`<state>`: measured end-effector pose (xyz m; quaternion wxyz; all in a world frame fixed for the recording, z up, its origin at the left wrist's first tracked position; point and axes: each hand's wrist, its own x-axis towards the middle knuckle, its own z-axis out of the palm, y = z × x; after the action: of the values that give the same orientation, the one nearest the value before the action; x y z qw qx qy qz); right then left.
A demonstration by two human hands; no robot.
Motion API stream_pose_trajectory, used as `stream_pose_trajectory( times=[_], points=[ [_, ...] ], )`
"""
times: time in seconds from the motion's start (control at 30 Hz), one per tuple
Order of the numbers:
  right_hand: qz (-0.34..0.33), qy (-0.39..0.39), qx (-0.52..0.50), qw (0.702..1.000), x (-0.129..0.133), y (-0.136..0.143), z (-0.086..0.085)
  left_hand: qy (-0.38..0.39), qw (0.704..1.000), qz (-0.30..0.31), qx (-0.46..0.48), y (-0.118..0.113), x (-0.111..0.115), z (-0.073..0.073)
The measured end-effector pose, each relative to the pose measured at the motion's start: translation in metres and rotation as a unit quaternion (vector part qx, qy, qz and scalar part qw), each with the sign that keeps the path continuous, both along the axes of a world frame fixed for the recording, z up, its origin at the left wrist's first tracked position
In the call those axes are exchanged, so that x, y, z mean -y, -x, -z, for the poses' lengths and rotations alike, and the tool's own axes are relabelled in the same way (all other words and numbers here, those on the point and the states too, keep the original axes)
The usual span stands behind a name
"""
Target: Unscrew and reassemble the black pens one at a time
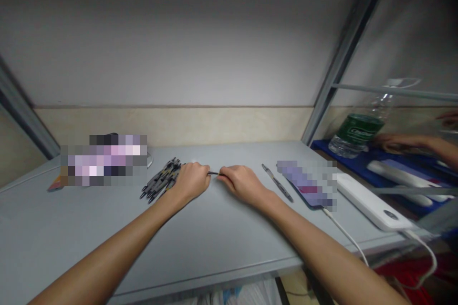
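As left hand [193, 179] and right hand [242, 183] pinch thin dark rod [213, 173], slender pens [161, 179] heaped, smooth grey tabletop [203, 243]

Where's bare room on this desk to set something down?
The desk has bare room between the left forearm and right forearm, left of the left forearm, and behind the right hand toward the wall. It's crowded on the right, with a pen, phone and white power bank, and around the pen pile beside the left hand.
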<state>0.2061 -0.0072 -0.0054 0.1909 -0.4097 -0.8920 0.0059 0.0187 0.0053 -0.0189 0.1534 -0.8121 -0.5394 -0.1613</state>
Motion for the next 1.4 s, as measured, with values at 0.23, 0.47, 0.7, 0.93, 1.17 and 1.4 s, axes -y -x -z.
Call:
stream_pose_trajectory(
  times=[0.23, 0.47, 0.7, 0.93, 1.17, 1.4],
  points=[
    [-0.002, 0.021, -0.121, 0.992, -0.009, -0.014, -0.007, -0.004, 0.987, 0.133, 0.087, 0.013, 0.003, -0.015],
    [-0.058, 0.091, -0.179, 0.978, -0.019, -0.023, -0.009, -0.023, 0.973, 0.197, 0.119, 0.024, -0.008, -0.013],
    [-0.039, 0.045, -0.231, 0.971, -0.02, -0.024, -0.012, 0.106, 0.919, 0.143, 0.353, 0.015, -0.002, -0.016],
    [-0.002, 0.097, -0.294, 0.951, -0.024, -0.029, -0.014, 0.171, 0.796, 0.191, 0.548, 0.017, -0.006, -0.014],
    [-0.042, 0.12, -0.317, 0.94, -0.026, -0.036, -0.019, 0.219, 0.749, 0.155, 0.606, 0.015, -0.006, -0.01],
    [0.022, 0.227, -0.381, 0.896, -0.027, -0.034, -0.018, 0.221, 0.706, 0.147, 0.657, 0.012, -0.005, -0.01]
  ],
)
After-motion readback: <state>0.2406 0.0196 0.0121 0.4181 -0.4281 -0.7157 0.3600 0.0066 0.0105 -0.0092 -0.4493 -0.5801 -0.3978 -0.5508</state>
